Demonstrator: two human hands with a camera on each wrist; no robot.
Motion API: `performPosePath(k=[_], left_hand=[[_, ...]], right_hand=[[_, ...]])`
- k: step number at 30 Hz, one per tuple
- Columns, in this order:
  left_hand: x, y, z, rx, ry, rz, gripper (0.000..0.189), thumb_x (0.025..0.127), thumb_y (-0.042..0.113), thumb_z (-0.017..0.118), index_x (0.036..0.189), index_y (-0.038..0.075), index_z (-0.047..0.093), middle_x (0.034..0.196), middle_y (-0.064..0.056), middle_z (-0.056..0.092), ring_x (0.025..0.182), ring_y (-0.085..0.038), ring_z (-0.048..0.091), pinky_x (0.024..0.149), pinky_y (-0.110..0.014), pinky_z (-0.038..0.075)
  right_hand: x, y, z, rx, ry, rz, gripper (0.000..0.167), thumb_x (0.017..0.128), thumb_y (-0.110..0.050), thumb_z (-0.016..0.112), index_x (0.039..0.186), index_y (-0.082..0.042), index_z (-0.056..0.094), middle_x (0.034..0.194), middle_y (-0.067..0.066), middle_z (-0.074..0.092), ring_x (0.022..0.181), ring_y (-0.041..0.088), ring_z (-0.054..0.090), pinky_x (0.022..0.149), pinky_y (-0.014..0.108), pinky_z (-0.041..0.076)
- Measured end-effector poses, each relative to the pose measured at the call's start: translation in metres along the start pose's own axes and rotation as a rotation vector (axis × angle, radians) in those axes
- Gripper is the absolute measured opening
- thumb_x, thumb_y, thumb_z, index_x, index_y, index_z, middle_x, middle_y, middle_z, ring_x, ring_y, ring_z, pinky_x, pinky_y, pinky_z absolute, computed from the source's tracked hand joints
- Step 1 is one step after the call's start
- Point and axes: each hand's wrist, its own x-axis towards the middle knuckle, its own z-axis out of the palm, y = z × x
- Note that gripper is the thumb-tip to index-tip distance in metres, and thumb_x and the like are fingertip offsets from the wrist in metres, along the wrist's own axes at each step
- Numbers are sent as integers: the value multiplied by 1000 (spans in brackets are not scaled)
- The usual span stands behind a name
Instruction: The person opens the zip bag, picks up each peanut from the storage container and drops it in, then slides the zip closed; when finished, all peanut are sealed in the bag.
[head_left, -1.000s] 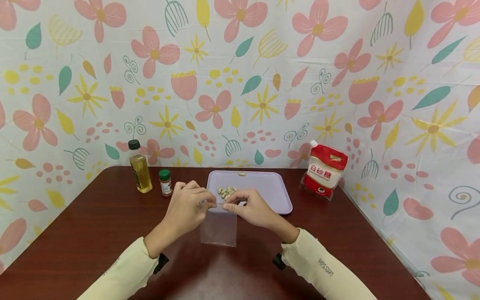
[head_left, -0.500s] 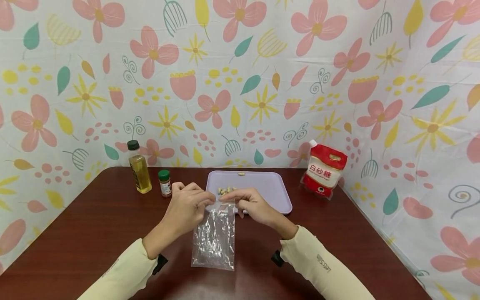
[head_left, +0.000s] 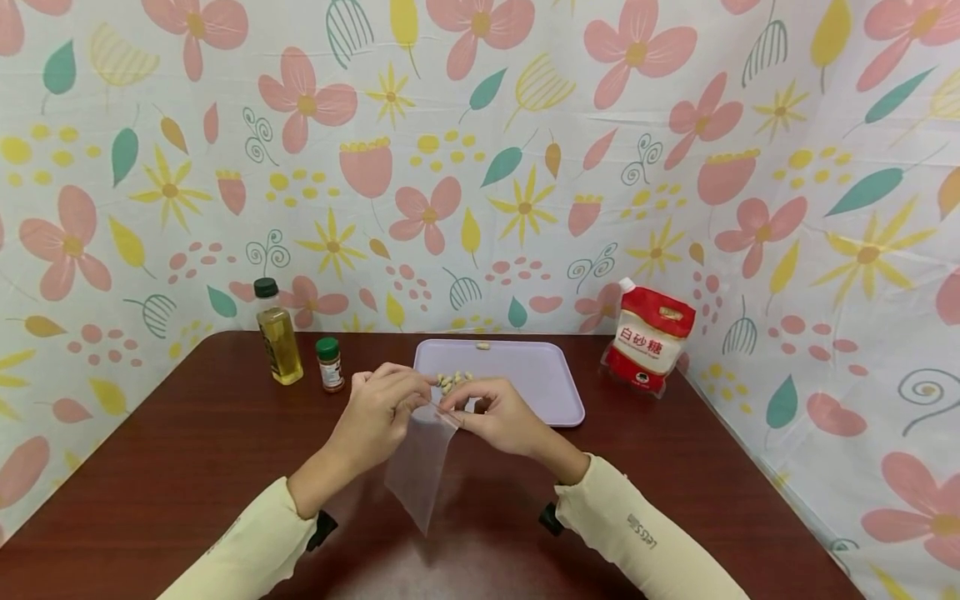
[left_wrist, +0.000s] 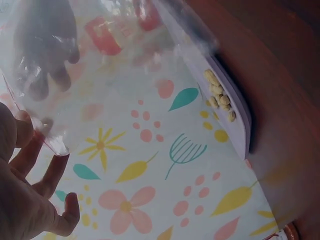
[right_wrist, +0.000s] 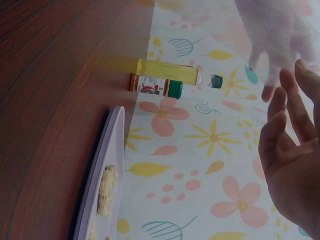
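A clear plastic zip bag [head_left: 418, 467] hangs from both hands in the head view, over the near edge of the tray. My left hand [head_left: 378, 412] pinches its upper left edge, and my right hand [head_left: 497, 414] pinches the top edge close beside it. The bag is twisted, its lower corner hanging toward me. A thin reddish line runs along its mouth beside my left hand [left_wrist: 35, 185] in the left wrist view. Just beyond the fingers, several peanuts [head_left: 444, 382] lie on a lilac tray [head_left: 528, 383]; one more peanut [head_left: 483, 346] sits at the tray's far edge.
An oil bottle [head_left: 281, 342] with a dark cap stands at the back left, beside a small green-capped spice jar [head_left: 330, 367]. A red and white sugar pouch [head_left: 647, 337] stands at the back right. A flowered cloth [head_left: 525, 183] hangs behind the brown table [head_left: 225, 442].
The bag swung flat toward me half a second ago and now hangs twisted and narrower. My right hand's extended index finger has bent back to pinch the bag's edge. The left hand has barely moved.
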Motion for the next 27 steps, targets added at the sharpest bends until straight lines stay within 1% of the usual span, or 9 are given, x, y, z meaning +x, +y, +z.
performPosePath(k=[4, 9, 12, 14, 18, 20, 23, 25, 27], left_hand=[[-1, 0, 4, -22, 9, -55, 22, 84, -1, 73, 84, 20, 67, 118, 2, 67, 105, -27, 55, 72, -44, 30], [-2, 0, 7, -32, 31, -99, 21, 81, 1, 75, 81, 20, 67, 114, -2, 60, 100, -33, 48, 76, -45, 26], [-1, 1, 7, -39, 26, -112, 26, 81, -6, 72, 81, 20, 68, 106, -1, 56, 92, -27, 45, 75, -43, 28], [0, 1, 7, -57, 18, -117, 29, 82, -11, 67, 82, 19, 68, 101, 0, 53, 88, -22, 46, 74, -39, 34], [0, 0, 7, -116, 0, -113, 31, 85, -15, 63, 85, 16, 68, 95, 2, 48, 80, -11, 48, 63, -26, 43], [0, -1, 8, -143, -5, -105, 31, 85, -16, 62, 86, 15, 68, 93, 2, 46, 76, -8, 48, 60, -24, 44], [0, -2, 10, -175, -3, -83, 31, 85, -17, 61, 86, 14, 67, 92, 2, 45, 74, -8, 47, 60, -23, 43], [0, -4, 10, -196, 13, -73, 32, 84, -19, 61, 86, 13, 66, 92, 1, 45, 74, -8, 47, 60, -23, 43], [0, -6, 11, -218, 32, -60, 32, 83, -19, 62, 86, 12, 65, 92, 0, 46, 74, -9, 47, 60, -22, 42]], right_hand=[[1, 2, 4, -46, 32, -134, 15, 83, 9, 72, 89, -4, 75, 96, 13, 71, 81, 11, 61, 48, 27, 43], [1, 3, 8, -121, 103, -270, 19, 80, 9, 75, 86, -8, 74, 103, 12, 65, 83, 15, 59, 50, 26, 45], [2, 3, 9, -151, 126, -344, 21, 81, 11, 72, 84, -10, 71, 100, 10, 65, 80, 15, 59, 52, 24, 45], [3, 3, 10, -161, 132, -388, 23, 83, 12, 68, 84, -10, 69, 97, 8, 67, 81, 15, 61, 52, 23, 46], [5, 3, 12, -172, 147, -459, 27, 84, 16, 58, 83, -10, 66, 93, 10, 70, 79, 16, 64, 53, 19, 45], [5, 3, 12, -182, 152, -495, 28, 83, 18, 55, 83, -9, 65, 93, 11, 70, 81, 19, 65, 55, 19, 45], [6, 6, 11, -221, 157, -535, 29, 83, 19, 51, 81, -7, 64, 92, 12, 71, 82, 21, 66, 61, 22, 47], [5, 9, 8, -249, 173, -539, 29, 81, 19, 50, 79, -7, 62, 91, 12, 71, 76, 19, 64, 61, 22, 47], [3, 12, 5, -278, 193, -527, 27, 82, 18, 54, 79, -7, 60, 90, 12, 70, 73, 17, 62, 60, 21, 46]])
